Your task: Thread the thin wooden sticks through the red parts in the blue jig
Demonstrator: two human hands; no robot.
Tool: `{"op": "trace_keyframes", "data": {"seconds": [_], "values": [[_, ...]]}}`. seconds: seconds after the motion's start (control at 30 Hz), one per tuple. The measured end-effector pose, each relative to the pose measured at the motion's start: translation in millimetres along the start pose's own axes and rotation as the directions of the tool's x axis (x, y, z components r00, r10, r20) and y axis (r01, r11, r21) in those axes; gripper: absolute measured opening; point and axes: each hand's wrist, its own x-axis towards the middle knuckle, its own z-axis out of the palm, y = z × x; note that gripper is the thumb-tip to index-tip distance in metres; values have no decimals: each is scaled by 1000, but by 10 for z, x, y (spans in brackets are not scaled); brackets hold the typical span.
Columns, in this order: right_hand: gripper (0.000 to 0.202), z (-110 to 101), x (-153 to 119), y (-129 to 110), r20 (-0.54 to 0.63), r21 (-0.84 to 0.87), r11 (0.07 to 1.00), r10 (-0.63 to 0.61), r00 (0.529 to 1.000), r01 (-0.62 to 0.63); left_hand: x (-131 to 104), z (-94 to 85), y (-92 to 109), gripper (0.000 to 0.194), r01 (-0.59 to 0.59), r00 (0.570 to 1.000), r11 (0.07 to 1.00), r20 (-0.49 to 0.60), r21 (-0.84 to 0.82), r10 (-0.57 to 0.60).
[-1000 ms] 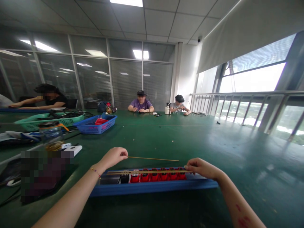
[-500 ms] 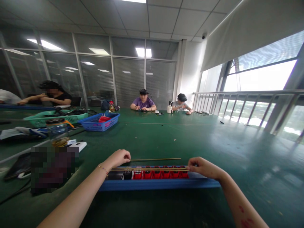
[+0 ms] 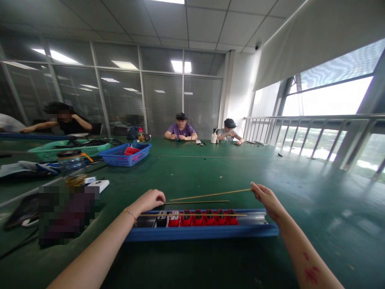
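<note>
Ok, far L of the L fingers: a dark purplish item (image 3: 69, 216), pixelated, can't tell what; beyond it a glass jar (image 3: 72, 166) w/ brownish stuff low inside. Green basket (image 3: 45, 153) is farther out past the jar; blue basket (image 3: 124, 159) sits R of that, well beyond the L fingers.

L hand (image 3: 150, 198): thumb & fingertips pinched on the L end of the far stick (image 3: 197, 202), which runs R from them along the far side of the blue tray (image 3: 204, 233).

Tray is on the near side of both hands' fingers, L end by the L wrist, R end below the R fingers. In it, L to R: a black cup (image 3: 161, 222) just nearer than the L fingertips, then a row of red cups (image 3: 198, 221) btwn the two hands. Middle stick (image 3: 192, 215) lies lengthwise over the cups, R end short of the R fingers.

R hand (image 3: 264, 196): fingertips clamped on the R end of the raised stick (image 3: 210, 194), tilted, its free L end near the L fingertips. Metal railing (image 3: 315, 117) well off R of the R fingers.
</note>
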Motion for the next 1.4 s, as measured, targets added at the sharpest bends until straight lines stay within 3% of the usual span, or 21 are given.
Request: {"op": "trace_keyframes", "data": {"seconds": [0.13,0.27,0.4,0.53,0.6,0.7,0.8,0.93,1.1,1.2,1.4], "values": [[42,4,33,105,3,-109,994,2,1000,-1,-7,-8,6,20,0,1000,1000,-4,1,0],[45,105,29,150,29,-336,939,-75,997,81,-24,1,31,25,10,1000,1000,-23,9,-10],[41,230,36,133,185,-525,824,-136,973,215,-57,-27,103,32,28,996,999,-82,28,-26],[32,369,97,77,362,-607,713,-144,921,351,-144,-253,284,39,11,979,1000,-203,-19,-15],[28,440,146,47,418,-645,655,-130,899,395,-235,-449,422,40,-15,985,998,-173,-64,3],[23,546,224,26,474,-685,592,-81,877,425,-436,-732,635,37,-11,1000,997,-18,-72,10],[19,635,280,43,503,-706,546,-63,862,451,-654,-863,770,30,4,992,1000,127,17,-6],[16,690,309,100,531,-695,558,-27,847,453,-815,-773,798,21,-3,991,991,135,133,-15],[18,687,323,166,540,-666,601,-20,841,442,-806,-636,815,18,0,986,993,165,114,-19],[19,688,333,198,538,-655,620,-18,843,432,-793,-710,844,19,-37,990,993,138,109,22],[23,659,333,220,527,-614,676,-31,849,406,-688,-1002,730,22,4,994,988,-106,151,12]]}}
